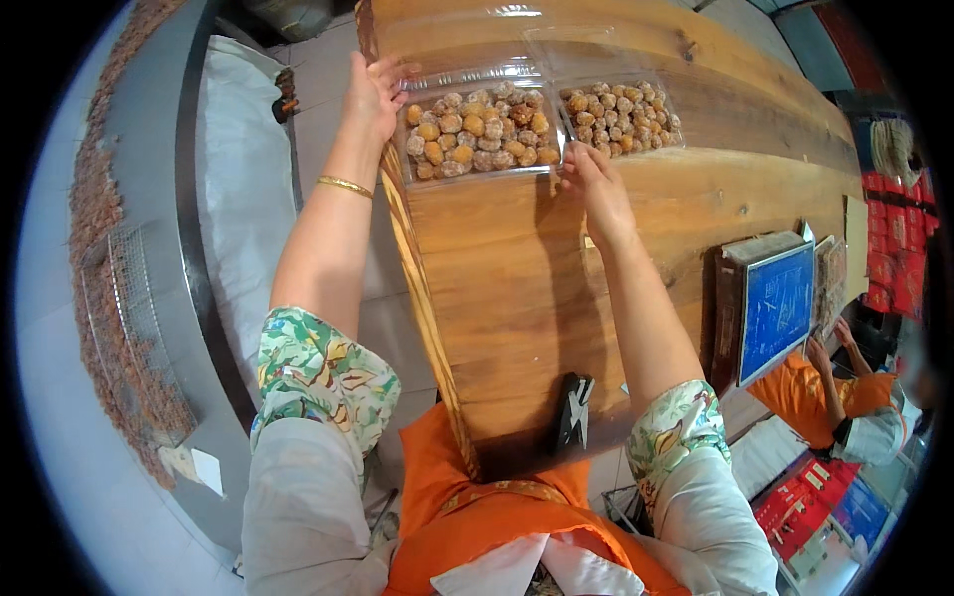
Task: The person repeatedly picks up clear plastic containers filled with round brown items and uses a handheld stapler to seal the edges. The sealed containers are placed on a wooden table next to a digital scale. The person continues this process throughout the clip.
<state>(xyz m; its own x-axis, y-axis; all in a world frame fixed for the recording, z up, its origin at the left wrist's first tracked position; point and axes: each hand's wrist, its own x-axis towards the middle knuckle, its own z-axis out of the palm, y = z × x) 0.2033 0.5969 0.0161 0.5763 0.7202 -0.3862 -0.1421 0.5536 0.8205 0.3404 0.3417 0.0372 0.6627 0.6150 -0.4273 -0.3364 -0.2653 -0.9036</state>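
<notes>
Two clear plastic boxes of round, sugar-dusted brown dried fruits lie side by side on the wooden table (477, 258). The left clear plastic box (487, 171) is the larger-looking one, and its clear lid stands folded back at the far side. My left hand (374, 97) is at its left edge, thumb and fingers apart, fingertips against the plastic. At its front right corner, my right hand (596, 187) has thumb and fingers pinched together on the rim. Beyond that hand sits the right clear plastic box (664, 91), also with its lid back.
Black-handled scissors (574, 412) lie near the table's front edge. A stack with a blue-topped box (775, 310) stands at the right. Another person (840, 397) works there. On the left, a wire basket (149, 333) rests among brown crumbs beside a white sack (243, 179).
</notes>
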